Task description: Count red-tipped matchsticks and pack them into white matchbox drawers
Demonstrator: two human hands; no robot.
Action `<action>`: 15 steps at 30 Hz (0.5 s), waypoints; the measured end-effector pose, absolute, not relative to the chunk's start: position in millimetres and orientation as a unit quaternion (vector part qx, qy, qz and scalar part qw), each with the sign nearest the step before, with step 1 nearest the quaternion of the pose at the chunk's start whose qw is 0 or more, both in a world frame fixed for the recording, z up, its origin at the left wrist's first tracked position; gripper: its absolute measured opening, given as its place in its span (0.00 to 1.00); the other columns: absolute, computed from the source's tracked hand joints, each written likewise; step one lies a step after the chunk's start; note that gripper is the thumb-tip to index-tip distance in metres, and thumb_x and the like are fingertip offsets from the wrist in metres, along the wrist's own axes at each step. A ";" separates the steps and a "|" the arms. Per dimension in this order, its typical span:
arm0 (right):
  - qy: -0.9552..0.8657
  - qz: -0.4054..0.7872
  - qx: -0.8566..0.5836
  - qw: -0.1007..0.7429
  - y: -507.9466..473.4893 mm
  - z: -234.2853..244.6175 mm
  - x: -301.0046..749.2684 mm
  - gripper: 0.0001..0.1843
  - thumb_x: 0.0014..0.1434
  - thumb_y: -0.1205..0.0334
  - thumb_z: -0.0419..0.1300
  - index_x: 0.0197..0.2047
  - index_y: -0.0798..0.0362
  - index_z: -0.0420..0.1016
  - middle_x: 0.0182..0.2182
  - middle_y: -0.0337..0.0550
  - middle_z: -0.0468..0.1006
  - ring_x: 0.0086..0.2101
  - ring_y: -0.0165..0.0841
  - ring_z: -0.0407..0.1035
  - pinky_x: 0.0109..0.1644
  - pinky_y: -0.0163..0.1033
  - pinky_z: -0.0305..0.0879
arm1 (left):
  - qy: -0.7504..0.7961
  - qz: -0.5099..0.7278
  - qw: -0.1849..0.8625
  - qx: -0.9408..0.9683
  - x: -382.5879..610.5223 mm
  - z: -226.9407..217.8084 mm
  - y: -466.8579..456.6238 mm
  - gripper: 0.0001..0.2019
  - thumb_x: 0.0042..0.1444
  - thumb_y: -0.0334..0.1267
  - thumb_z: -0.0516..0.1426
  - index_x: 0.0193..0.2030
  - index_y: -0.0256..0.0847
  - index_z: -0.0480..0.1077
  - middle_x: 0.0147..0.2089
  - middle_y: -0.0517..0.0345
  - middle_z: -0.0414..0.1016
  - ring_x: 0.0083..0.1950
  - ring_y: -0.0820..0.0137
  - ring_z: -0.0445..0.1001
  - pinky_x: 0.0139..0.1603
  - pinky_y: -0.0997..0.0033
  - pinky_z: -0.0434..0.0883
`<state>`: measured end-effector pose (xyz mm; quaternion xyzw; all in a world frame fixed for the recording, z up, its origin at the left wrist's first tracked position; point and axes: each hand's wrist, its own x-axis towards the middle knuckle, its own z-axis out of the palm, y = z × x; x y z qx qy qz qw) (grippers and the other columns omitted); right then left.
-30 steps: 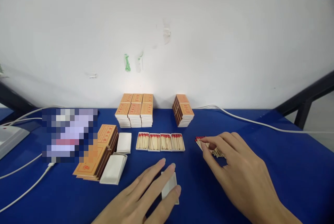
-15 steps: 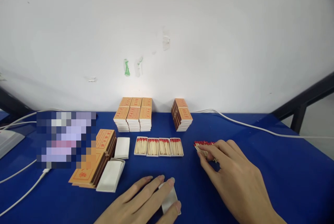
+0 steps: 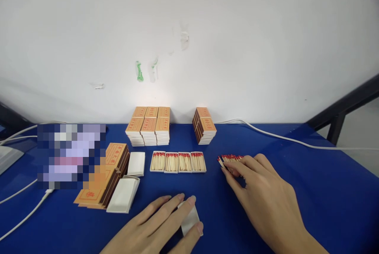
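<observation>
My left hand [image 3: 166, 222] rests on the blue table with its fingers and thumb around a small white matchbox tray [image 3: 189, 219]. The hand covers part of that tray. At the right, my right hand [image 3: 260, 191] bends over a loose pile of red-headed matches [image 3: 232, 157], thumb and index finger pinched on matches at its left end. How many are between the fingertips is hidden. Four-in-a-row is not counted here: several open trays filled with matches [image 3: 172, 162] stand between the hands and the wall.
Stacked matchboxes [image 3: 148, 124] and a smaller stack [image 3: 204, 125] stand by the wall. At the left lie flat matchbox sleeves [image 3: 118, 153] and white trays [image 3: 122, 194], beside a blurred device [image 3: 74, 151]. A white cable [image 3: 275, 137] crosses the back right.
The whole view has shifted slightly. My right thumb and index finger have drawn matches a little out from the left end of the pile. My left hand stays on the tray.
</observation>
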<state>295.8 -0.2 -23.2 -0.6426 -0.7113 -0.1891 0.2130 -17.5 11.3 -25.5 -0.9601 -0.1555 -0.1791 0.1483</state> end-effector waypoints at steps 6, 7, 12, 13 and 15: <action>-0.699 -0.167 -0.659 0.219 0.0 -22.5 294.1 0.18 0.81 0.57 0.58 0.39 0.48 0.83 0.35 0.44 0.83 0.40 0.42 0.73 0.31 0.42 0.65 | -0.154 -0.181 0.149 -0.960 -17.9 -28.7 11.1 0.26 0.88 0.34 0.43 0.82 0.51 0.71 0.79 0.51 0.76 0.78 0.60 0.76 0.76 0.58 0.76; -0.698 -0.165 -0.660 0.223 -0.5 -22.3 293.7 0.18 0.81 0.56 0.58 0.38 0.48 0.83 0.34 0.44 0.83 0.39 0.42 0.74 0.30 0.41 0.64 | -0.156 -0.181 0.148 -0.960 -18.2 -28.8 10.9 0.26 0.88 0.34 0.43 0.82 0.51 0.71 0.79 0.51 0.75 0.78 0.59 0.76 0.76 0.58 0.76; -0.693 -0.148 -0.664 0.237 -4.5 -19.5 289.0 0.21 0.81 0.53 0.58 0.34 0.46 0.80 0.32 0.44 0.82 0.38 0.42 0.76 0.28 0.40 0.65 | -0.155 -0.182 0.147 -0.960 -18.4 -27.2 9.5 0.26 0.87 0.34 0.44 0.81 0.51 0.72 0.79 0.49 0.76 0.78 0.58 0.76 0.75 0.57 0.77; -0.694 -0.143 -0.664 0.239 -5.7 -18.6 287.4 0.21 0.80 0.52 0.58 0.34 0.46 0.79 0.31 0.44 0.81 0.37 0.42 0.76 0.28 0.40 0.66 | -0.155 -0.179 0.145 -0.961 -18.4 -26.8 9.4 0.26 0.87 0.33 0.44 0.80 0.51 0.72 0.79 0.50 0.76 0.78 0.58 0.76 0.75 0.57 0.77; -0.696 -0.130 -0.662 0.246 -8.3 -16.4 284.0 0.22 0.80 0.50 0.58 0.32 0.45 0.78 0.29 0.43 0.80 0.34 0.41 0.77 0.26 0.40 0.66 | -0.154 -0.180 0.143 -0.961 -18.4 -26.5 9.4 0.26 0.87 0.33 0.44 0.81 0.50 0.72 0.79 0.49 0.76 0.78 0.58 0.76 0.75 0.57 0.77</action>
